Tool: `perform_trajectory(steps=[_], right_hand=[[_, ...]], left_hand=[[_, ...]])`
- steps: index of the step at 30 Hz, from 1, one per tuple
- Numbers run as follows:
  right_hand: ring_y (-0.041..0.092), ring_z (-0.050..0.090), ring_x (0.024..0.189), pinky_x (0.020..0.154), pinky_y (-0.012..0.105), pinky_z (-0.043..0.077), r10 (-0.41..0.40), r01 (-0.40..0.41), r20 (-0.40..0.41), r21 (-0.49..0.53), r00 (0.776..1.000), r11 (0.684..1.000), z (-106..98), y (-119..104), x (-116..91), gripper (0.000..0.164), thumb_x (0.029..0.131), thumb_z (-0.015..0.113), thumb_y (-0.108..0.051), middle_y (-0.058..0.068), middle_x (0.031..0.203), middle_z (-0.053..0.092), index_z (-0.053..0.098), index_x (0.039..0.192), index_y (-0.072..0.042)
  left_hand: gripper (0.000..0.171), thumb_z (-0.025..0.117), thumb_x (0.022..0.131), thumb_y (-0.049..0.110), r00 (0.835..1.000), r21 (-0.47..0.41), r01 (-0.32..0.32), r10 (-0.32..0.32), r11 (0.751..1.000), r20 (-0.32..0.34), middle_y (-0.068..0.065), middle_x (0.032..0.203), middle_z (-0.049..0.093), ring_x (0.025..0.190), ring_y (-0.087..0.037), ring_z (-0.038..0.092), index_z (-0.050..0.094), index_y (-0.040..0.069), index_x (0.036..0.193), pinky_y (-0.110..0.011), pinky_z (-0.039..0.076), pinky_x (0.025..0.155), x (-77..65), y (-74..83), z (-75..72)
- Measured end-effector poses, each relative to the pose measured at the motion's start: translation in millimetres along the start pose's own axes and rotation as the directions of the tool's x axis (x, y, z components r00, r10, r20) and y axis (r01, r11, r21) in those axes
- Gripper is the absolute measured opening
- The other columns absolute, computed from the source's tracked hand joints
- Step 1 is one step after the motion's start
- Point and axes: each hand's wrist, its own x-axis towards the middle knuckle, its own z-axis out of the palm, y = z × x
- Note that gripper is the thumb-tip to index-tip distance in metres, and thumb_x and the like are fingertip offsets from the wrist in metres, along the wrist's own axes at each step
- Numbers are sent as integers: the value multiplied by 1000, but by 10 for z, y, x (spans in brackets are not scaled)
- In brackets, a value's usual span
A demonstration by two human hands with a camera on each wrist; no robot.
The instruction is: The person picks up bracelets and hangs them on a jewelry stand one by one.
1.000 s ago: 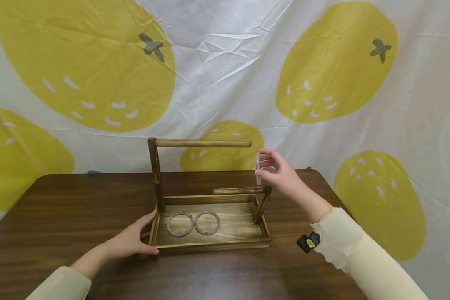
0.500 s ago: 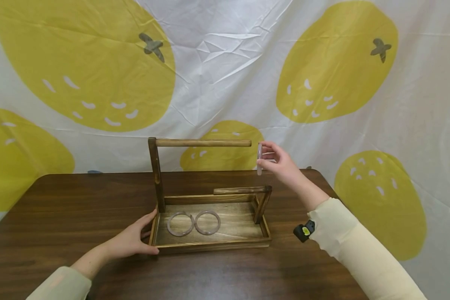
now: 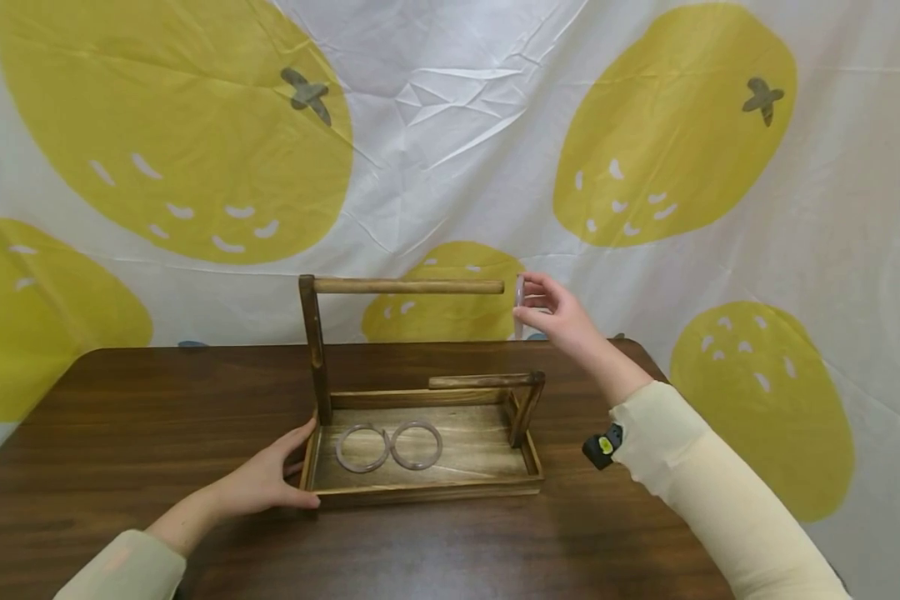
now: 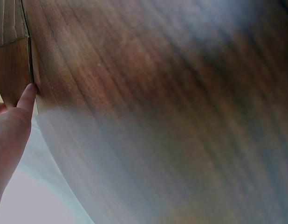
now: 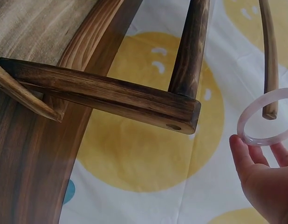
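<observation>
A dark-stained wooden stand has a shallow tray, a tall left post with an upper bar, and a shorter right post with a lower bar. My left hand grips the tray's left end, thumb at the front corner. Between thumb and fingertips my right hand pinches a pale translucent bangle, held upright just right of the upper bar's free end and apart from it. In the right wrist view, that bar's end shows through the ring. Two more bangles, a left one and a right one, lie side by side in the tray.
The stand rests on a brown wood-grain table. Behind the table hangs a white cloth printed with large yellow fruit. A small black device is strapped at the right wrist.
My right hand has risen with the bangle, from just above the lower bar's level to near the upper bar's height. The left hand, the stand and the two lying bangles stay put.
</observation>
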Motion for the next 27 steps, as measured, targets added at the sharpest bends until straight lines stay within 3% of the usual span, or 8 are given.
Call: perform_trajectory(steps=[6, 18, 27], right_hand=[[36, 45, 120, 96, 37, 45, -7, 7, -6, -12, 1000, 1000, 7, -3, 81, 55, 91, 52, -6, 26, 135, 41, 32, 142, 2], [38, 42, 124, 101, 51, 42, -19, 19, 23, -23, 1000, 1000, 19, -27, 207, 58, 90, 54, -7, 25, 139, 37, 30, 143, -2], [37, 40, 127, 103, 51, 40, -22, 23, 38, -46, 999, 999, 30, -88, 267, 59, 90, 55, -7, 24, 140, 37, 30, 143, -2]], left_hand=[[108, 80, 73, 12, 1000, 5, -13, 13, 1000, -11, -42, 146, 2, 127, -56, 31, 2, -16, 143, -50, 43, 100, 2, -2, -1], [109, 80, 73, 12, 1000, 4, 1, -1, 1000, -11, -41, 146, 1, 127, -55, 33, 2, -15, 144, -49, 44, 100, 3, -15, 7], [108, 80, 73, 12, 1000, 10, -10, 11, 1000, -21, -41, 147, 3, 131, -55, 24, 3, -15, 144, -50, 42, 101, 1, -18, 3]])
